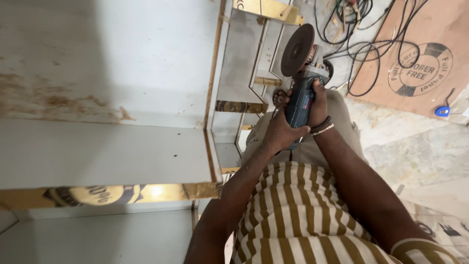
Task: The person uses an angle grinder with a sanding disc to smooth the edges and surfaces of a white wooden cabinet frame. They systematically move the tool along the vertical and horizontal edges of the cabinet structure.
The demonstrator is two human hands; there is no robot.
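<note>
I see both hands wrapped around the blue angle grinder (299,100), held in the air beside the white cabinet (146,98), not resting on anything. The left hand (281,132) clamps the lower end of the body and the right hand (317,105) grips just above, w/ a wrist bracelet (323,128). The long axis runs from my chest out to the brown disc (297,50). The disc lies beyond the grip, near the cabinet's gold-trimmed edge (213,73), approx. level w/ the inner shelf (239,95). The right hand is nearer the disc.
</note>
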